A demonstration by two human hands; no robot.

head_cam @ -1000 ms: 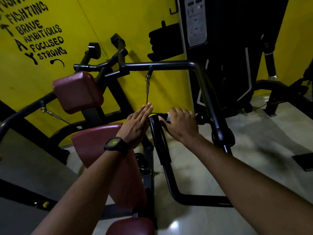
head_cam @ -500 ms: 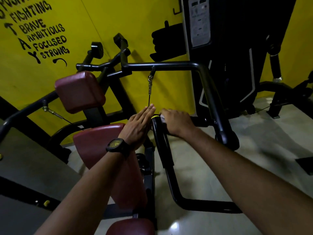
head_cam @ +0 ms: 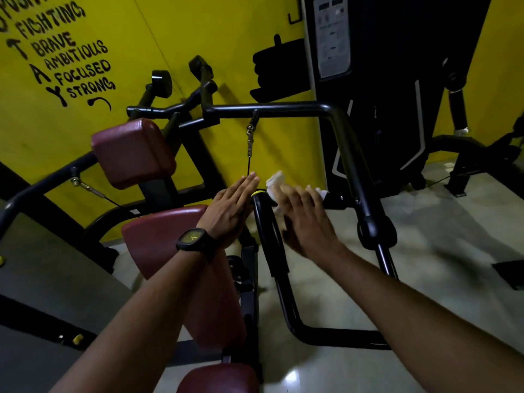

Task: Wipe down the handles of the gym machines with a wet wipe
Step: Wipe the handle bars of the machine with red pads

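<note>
Nothing is being gripped by the left hand (head_cam: 226,211): its fingers are being held straight and together, flat against the left side of the handle (head_cam: 268,231), right up by the yellow ring (head_cam: 258,192) at the tip. A black watch (head_cam: 194,239) is being worn on that wrist.

Honestly, the right hand (head_cam: 306,222) is being smeared by blur, so how far it's closed can't be told. It's being held just right of the handle's top end, fingers pointed away from the camera. The wipe (head_cam: 275,180) is being shown as a crumpled white bit poking out past those fingertips, just beside the ring, with another white scrap at the hand's far right edge. Whether it's being pinched or just pressed can't be told either.

Behind the hands, a cable clip (head_cam: 249,140) is being hung from the black frame bar (head_cam: 283,107). Two red pads (head_cam: 158,236) are being seen left of the handle, with a yellow wall (head_cam: 198,29) behind them.
</note>
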